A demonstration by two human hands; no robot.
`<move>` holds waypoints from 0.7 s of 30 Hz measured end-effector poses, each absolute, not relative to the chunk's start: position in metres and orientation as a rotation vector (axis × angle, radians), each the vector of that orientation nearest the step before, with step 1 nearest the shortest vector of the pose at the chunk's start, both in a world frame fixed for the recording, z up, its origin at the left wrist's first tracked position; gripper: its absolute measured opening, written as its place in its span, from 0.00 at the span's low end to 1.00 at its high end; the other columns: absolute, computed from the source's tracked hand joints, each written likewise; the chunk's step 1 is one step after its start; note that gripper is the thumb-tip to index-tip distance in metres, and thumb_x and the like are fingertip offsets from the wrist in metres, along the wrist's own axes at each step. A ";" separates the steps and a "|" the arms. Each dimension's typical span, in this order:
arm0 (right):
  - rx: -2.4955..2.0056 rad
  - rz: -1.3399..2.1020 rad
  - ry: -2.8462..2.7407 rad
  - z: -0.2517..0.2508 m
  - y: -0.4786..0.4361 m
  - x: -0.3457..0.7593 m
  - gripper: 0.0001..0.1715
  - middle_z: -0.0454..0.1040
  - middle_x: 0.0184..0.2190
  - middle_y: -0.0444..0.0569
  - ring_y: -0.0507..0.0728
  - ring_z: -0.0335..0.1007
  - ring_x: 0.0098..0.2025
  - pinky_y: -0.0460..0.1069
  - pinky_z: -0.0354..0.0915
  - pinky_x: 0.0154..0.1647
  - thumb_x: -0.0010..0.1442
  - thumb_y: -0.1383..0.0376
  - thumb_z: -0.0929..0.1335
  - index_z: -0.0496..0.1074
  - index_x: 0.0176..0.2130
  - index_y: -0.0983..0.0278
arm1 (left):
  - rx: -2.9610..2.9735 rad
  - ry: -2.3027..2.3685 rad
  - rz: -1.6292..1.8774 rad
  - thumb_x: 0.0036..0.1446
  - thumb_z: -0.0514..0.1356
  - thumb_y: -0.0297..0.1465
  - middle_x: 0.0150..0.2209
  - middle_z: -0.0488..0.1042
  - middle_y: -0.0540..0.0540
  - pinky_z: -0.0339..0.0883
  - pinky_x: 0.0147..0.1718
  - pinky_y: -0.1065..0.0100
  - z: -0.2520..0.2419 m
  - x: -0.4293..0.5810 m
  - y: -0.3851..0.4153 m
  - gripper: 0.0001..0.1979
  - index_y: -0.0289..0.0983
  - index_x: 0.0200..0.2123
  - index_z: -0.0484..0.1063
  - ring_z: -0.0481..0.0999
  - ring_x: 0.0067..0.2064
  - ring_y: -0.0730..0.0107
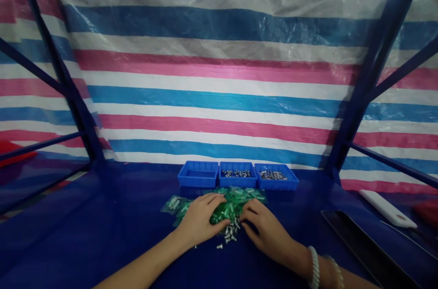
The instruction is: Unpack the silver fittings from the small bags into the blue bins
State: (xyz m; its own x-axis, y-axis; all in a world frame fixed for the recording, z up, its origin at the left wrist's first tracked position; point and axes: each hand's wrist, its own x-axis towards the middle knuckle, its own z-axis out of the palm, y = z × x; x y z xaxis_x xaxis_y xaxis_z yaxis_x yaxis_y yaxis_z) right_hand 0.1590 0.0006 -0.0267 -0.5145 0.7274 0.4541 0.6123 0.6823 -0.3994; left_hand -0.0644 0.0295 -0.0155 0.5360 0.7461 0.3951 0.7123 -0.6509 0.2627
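A heap of small green-tinted plastic bags (pixel 236 195) lies on the blue table in front of me. My left hand (pixel 201 216) rests on the heap's left side, fingers spread and thumb stretched toward a little pile of loose silver screws (pixel 230 233). At the right of that pile is my right hand (pixel 258 223), its fingers curled and fingertips close together by the screws. Whatever it pinches is too small to make out. One stray screw (pixel 219 246) lies nearer to me.
Behind the heap stand three blue bins: a left bin (pixel 197 184) with nothing visible inside, a middle bin (pixel 237 183) with small metal parts, and a right bin (pixel 278 185) with longer metal pieces. A black phone-like slab (pixel 362 245) and a white device (pixel 388 208) lie right.
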 end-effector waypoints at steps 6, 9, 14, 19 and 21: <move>-0.971 0.171 -2.391 -0.023 -0.010 0.153 0.20 0.68 0.47 0.53 0.60 0.63 0.48 0.56 0.63 0.49 0.61 0.75 0.61 0.69 0.49 0.60 | 2.690 1.256 0.791 0.62 0.54 0.39 0.50 0.76 0.44 0.68 0.49 0.56 -0.016 -0.064 0.030 0.14 0.42 0.49 0.69 0.74 0.52 0.56; -1.016 0.069 -2.466 -0.021 -0.013 0.148 0.20 0.66 0.51 0.55 0.64 0.60 0.51 0.62 0.60 0.52 0.63 0.68 0.62 0.65 0.55 0.60 | 2.677 1.259 0.800 0.64 0.52 0.38 0.50 0.76 0.44 0.69 0.48 0.57 -0.017 -0.063 0.030 0.14 0.42 0.50 0.69 0.75 0.51 0.57; -1.068 0.086 -2.520 -0.018 -0.016 0.153 0.21 0.65 0.52 0.55 0.66 0.59 0.52 0.63 0.60 0.52 0.64 0.61 0.63 0.63 0.56 0.59 | 2.622 1.285 0.828 0.65 0.51 0.38 0.48 0.76 0.44 0.69 0.48 0.58 -0.015 -0.062 0.030 0.14 0.42 0.50 0.69 0.75 0.50 0.57; -1.098 0.192 -2.503 -0.016 -0.023 0.167 0.19 0.65 0.51 0.55 0.64 0.60 0.52 0.62 0.61 0.52 0.65 0.65 0.61 0.65 0.55 0.59 | 2.539 1.315 0.908 0.65 0.51 0.37 0.47 0.78 0.45 0.70 0.46 0.59 -0.015 -0.062 0.029 0.14 0.43 0.49 0.70 0.77 0.48 0.58; -1.081 0.237 -2.491 -0.017 -0.026 0.168 0.22 0.65 0.54 0.55 0.63 0.60 0.54 0.61 0.61 0.54 0.64 0.67 0.61 0.62 0.58 0.58 | 2.530 1.312 0.930 0.65 0.51 0.37 0.46 0.78 0.46 0.71 0.46 0.59 -0.016 -0.062 0.029 0.14 0.43 0.49 0.70 0.77 0.47 0.58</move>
